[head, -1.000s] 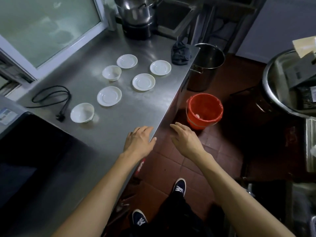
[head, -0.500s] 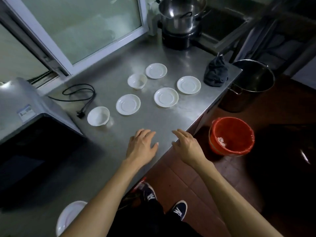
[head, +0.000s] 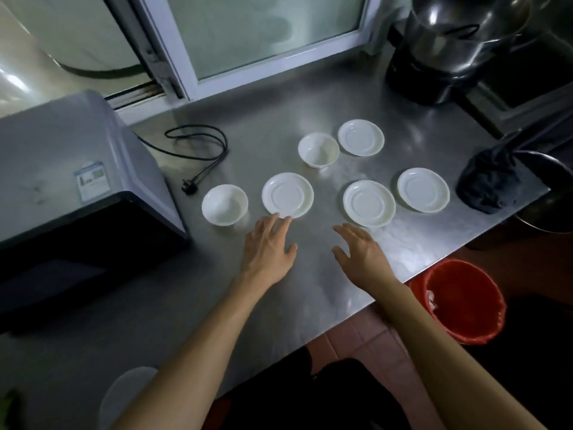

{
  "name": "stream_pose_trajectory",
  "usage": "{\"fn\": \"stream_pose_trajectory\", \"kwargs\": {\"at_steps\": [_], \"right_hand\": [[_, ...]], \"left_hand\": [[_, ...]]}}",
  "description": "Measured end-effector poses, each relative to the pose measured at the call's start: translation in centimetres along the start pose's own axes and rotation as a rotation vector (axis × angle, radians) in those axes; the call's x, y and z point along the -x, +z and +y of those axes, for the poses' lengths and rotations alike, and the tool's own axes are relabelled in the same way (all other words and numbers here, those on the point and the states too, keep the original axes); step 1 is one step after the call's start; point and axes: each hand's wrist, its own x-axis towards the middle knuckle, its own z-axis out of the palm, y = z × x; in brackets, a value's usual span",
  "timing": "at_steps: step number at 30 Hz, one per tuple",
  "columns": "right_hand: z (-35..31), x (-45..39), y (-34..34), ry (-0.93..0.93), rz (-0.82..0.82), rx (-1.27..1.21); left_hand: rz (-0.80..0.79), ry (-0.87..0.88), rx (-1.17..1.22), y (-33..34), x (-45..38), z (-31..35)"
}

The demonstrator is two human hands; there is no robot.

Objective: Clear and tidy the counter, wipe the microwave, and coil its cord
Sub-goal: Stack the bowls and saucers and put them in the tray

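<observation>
Step in hand: clearing the counter (head: 310,293). Left hand (head: 269,247) and right hand (head: 359,252) hover with fingers spread, empty, just before the saucers (head: 287,195). Next: gather and stack dishes. Cord (head: 204,150) lies loose beside the microwave (head: 77,169).

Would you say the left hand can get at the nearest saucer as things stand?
Probably yes: the left hand is open, its fingertips at the rim of the saucer, with only bare counter around them.

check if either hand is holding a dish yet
No, the left hand and right hand hover open over the counter, gripping nothing.
</observation>
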Motion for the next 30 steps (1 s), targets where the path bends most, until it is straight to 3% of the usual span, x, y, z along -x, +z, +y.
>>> {"fn": "stream_pose_trajectory", "kwargs": {"at_steps": [3, 12, 21, 30], "right_hand": [[-1.2, -2.9, 0.0, -0.046, 0.009, 0.021], [-3.2, -11.0, 1.0, -0.235, -0.073, 0.001], [-0.9, -17.9, 1.2, -0.367, -0.057, 0.06], [0.5, -22.7, 1.2, -0.351, -0.07, 0.148]], "left_hand": [[0.01, -0.029, -0.028, -0.8, -1.5, -2.1], [-0.081, -0.368, -0.067, -1.7, -6.3, -8.2], [-0.17, -0.616, 0.031, -1.4, -10.6, -9.3], [-0.111, -0.698, 0.011, -0.7, -12.5, -8.7]]}}
